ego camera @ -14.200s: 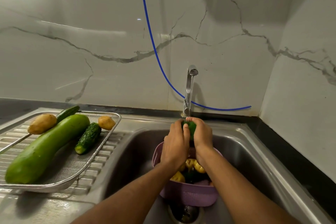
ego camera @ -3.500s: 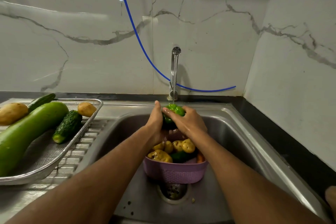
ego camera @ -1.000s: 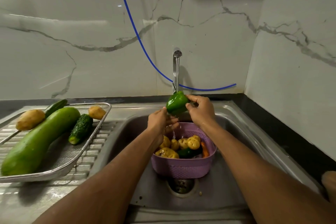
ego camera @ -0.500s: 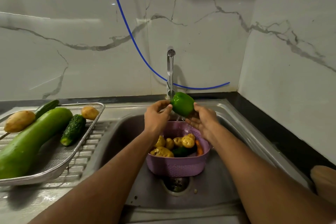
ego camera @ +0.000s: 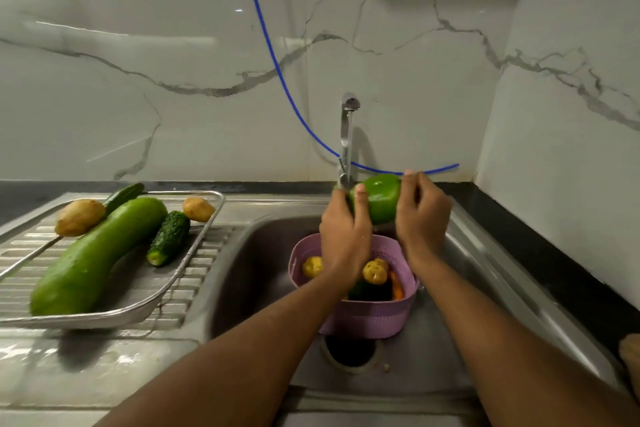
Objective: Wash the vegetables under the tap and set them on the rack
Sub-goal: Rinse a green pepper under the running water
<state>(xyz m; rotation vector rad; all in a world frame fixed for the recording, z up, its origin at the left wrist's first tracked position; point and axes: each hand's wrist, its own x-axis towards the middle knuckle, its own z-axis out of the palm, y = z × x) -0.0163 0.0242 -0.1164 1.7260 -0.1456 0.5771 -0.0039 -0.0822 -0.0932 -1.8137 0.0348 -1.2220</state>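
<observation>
A green bell pepper (ego camera: 379, 199) is held between both hands just right of the tap (ego camera: 346, 142), above the sink. My left hand (ego camera: 343, 236) grips its left side, thumb on top. My right hand (ego camera: 420, 218) grips its right side, fingers curled over it. Below them a purple strainer basket (ego camera: 367, 317) sits in the sink with potatoes (ego camera: 374, 271), a carrot and something dark green. The wire rack (ego camera: 166, 291) on the left drainboard holds a large green gourd (ego camera: 93, 256), a cucumber (ego camera: 168, 237), a second cucumber (ego camera: 124, 193) and two potatoes (ego camera: 79, 217).
The steel sink basin (ego camera: 256, 281) has its drain (ego camera: 349, 350) just in front of the basket. A blue hose (ego camera: 273, 62) runs down the marble wall behind the tap. A marble side wall closes in on the right.
Both hands now grip the pepper from either side, where half a second ago the left only touched it. The pepper stays near the tap. The view has shifted slightly.
</observation>
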